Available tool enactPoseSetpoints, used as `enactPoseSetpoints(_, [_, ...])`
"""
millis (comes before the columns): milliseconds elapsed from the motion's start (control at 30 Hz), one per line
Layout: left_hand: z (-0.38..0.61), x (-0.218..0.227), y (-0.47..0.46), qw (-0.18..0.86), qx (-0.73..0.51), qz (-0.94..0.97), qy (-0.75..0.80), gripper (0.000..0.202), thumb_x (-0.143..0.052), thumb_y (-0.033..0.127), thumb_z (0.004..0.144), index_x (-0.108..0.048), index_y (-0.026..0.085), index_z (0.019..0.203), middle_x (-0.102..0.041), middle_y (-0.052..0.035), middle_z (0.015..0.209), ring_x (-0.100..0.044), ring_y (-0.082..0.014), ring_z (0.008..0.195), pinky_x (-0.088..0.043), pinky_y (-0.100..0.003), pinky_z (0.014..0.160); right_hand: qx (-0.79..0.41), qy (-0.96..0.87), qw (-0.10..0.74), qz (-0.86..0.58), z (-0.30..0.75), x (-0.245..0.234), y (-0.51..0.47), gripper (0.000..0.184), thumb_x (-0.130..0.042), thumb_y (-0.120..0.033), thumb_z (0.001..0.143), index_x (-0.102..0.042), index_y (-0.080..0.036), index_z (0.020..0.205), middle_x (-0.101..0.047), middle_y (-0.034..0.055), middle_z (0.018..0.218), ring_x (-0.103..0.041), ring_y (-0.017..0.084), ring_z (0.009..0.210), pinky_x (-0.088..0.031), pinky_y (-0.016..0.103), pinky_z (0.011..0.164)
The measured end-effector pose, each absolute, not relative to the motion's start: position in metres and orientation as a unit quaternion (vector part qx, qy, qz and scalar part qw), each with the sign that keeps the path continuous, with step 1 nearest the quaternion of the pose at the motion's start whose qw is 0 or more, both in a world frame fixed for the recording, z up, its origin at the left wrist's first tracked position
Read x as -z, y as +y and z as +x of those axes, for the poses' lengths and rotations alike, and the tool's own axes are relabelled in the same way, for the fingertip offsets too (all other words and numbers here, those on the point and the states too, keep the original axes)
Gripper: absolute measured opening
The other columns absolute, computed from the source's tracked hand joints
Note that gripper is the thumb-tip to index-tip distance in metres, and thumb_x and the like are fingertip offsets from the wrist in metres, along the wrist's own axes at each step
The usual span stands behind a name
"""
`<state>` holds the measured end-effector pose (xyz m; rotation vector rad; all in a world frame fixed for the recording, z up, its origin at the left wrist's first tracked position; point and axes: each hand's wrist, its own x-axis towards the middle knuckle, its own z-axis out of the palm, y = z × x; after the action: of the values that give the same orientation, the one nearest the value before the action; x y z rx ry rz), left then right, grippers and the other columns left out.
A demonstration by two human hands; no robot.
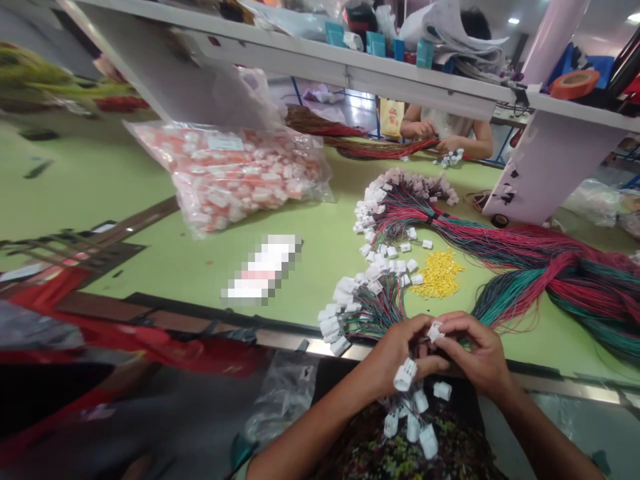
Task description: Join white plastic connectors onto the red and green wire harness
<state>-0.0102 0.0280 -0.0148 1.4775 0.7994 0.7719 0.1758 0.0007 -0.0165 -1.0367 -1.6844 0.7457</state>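
My left hand (400,350) is closed round a bunch of wires that end in white plastic connectors (413,417), which hang below it over my lap. My right hand (475,350) pinches a single white connector (435,331) between thumb and fingers, right against the left hand. Both hands are at the near edge of the green table (320,260). Just beyond them lies a bundle of red, green and black wires with white connectors (357,307).
A small heap of yellow pieces (440,273) lies behind the hands. A long wire harness (550,267) runs to the right. A clear bag of pink and white parts (235,170) sits at the left. Across the table another person's hands (440,137) handle wires. A shelf (350,67) hangs overhead.
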Motion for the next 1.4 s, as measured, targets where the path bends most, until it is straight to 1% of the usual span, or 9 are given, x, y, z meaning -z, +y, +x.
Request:
enactPoseSetpoints(67, [-0.009, 0.020, 0.026, 0.593, -0.383, 0.607, 0.365, 0.037, -0.083, 0.027, 0.072, -0.070, 0.017, 0.105, -0.075, -0.0051, 0.087, -0.065, -0.0178, 0.072, -0.053, -0.029, 0.067, -0.305, -0.660, 0.502, -0.468, 0.177, 0.024, -0.003, 0.002, -0.073, -0.022, 0.090, -0.072, -0.023, 0.092, -0.077, 0.0051, 0.097, -0.074, 0.018, 0.087, -0.059, 0.027, 0.075])
enactPoseSetpoints(167, [-0.008, 0.025, 0.024, 0.553, -0.434, 0.595, 0.391, 0.030, -0.083, 0.028, 0.072, -0.074, 0.018, 0.099, -0.079, -0.0083, 0.094, -0.071, -0.0216, 0.082, -0.057, -0.035, 0.079, -0.318, -0.657, 0.489, -0.477, 0.178, 0.023, -0.004, 0.004, -0.072, -0.026, 0.091, -0.073, -0.023, 0.091, -0.077, 0.0061, 0.097, -0.074, 0.020, 0.091, -0.059, 0.030, 0.081])
enactPoseSetpoints(233, [-0.008, 0.027, 0.022, 0.542, -0.445, 0.590, 0.400, 0.024, -0.082, 0.028, 0.074, -0.076, 0.018, 0.095, -0.081, -0.0081, 0.090, -0.072, -0.0215, 0.079, -0.058, -0.036, 0.078, -0.357, -0.676, 0.454, -0.458, 0.181, 0.016, 0.002, 0.009, -0.068, -0.029, 0.094, -0.074, -0.022, 0.092, -0.077, 0.0062, 0.097, -0.073, 0.020, 0.092, -0.058, 0.031, 0.084])
enactPoseSetpoints(333, [-0.011, 0.031, 0.021, 0.545, -0.444, 0.583, 0.407, 0.022, -0.081, 0.028, 0.075, -0.077, 0.019, 0.094, -0.082, -0.0077, 0.085, -0.073, -0.0207, 0.074, -0.059, -0.034, 0.073, -0.400, -0.696, 0.377, -0.461, 0.189, 0.008, 0.020, 0.016, -0.062, -0.031, 0.097, -0.074, -0.021, 0.098, -0.075, 0.0047, 0.092, -0.070, 0.018, 0.084, -0.057, 0.029, 0.075])
enactPoseSetpoints(467, [-0.013, 0.035, 0.023, 0.527, -0.445, 0.591, 0.419, 0.023, -0.083, 0.030, 0.074, -0.078, 0.020, 0.094, -0.079, -0.0063, 0.082, -0.069, -0.0187, 0.072, -0.056, -0.031, 0.069, -0.287, -0.752, 0.311, -0.505, 0.195, 0.012, 0.056, 0.011, -0.062, -0.020, 0.092, -0.072, -0.019, 0.098, -0.069, 0.0033, 0.088, -0.063, 0.016, 0.075, -0.051, 0.029, 0.072])
enactPoseSetpoints(633, [-0.013, 0.040, 0.024, 0.524, -0.443, 0.597, 0.416, 0.023, -0.081, 0.030, 0.076, -0.076, 0.018, 0.095, -0.074, -0.0049, 0.081, -0.064, -0.0170, 0.070, -0.052, -0.029, 0.066, -0.208, -0.802, 0.218, -0.517, 0.187, 0.022, 0.085, 0.012, -0.063, -0.011, 0.090, -0.072, -0.019, 0.090, -0.066, 0.0043, 0.088, -0.062, 0.019, 0.084, -0.047, 0.031, 0.077])
enactPoseSetpoints(867, [-0.014, 0.057, 0.020, 0.526, -0.481, 0.574, 0.402, 0.029, -0.081, 0.038, 0.078, -0.076, 0.019, 0.099, -0.074, -0.0056, 0.086, -0.066, -0.0181, 0.074, -0.052, -0.030, 0.068, -0.204, -0.817, 0.200, -0.502, 0.188, 0.024, 0.079, 0.019, -0.059, -0.006, 0.091, -0.072, -0.020, 0.091, -0.067, 0.0039, 0.089, -0.063, 0.019, 0.086, -0.046, 0.030, 0.079])
enactPoseSetpoints(1100, [-0.019, 0.051, 0.017, 0.525, -0.486, 0.585, 0.381, 0.024, -0.079, 0.034, 0.082, -0.076, 0.020, 0.101, -0.074, -0.0056, 0.090, -0.067, -0.0184, 0.079, -0.053, -0.030, 0.072, -0.202, -0.817, 0.198, -0.503, 0.189, 0.030, 0.077, 0.012, -0.063, -0.016, 0.095, -0.074, -0.021, 0.096, -0.069, 0.0049, 0.092, -0.065, 0.019, 0.088, -0.048, 0.030, 0.079])
enactPoseSetpoints(1400, [-0.019, 0.053, 0.015, 0.502, -0.507, 0.571, 0.407, 0.024, -0.081, 0.034, 0.079, -0.079, 0.021, 0.099, -0.075, -0.0048, 0.085, -0.057, -0.0136, 0.063, -0.049, -0.028, 0.062, -0.190, -0.824, 0.186, -0.500, 0.178, 0.031, 0.076, 0.013, -0.063, -0.014, 0.094, -0.073, -0.021, 0.090, -0.069, 0.0050, 0.091, -0.065, 0.021, 0.090, -0.046, 0.031, 0.080])
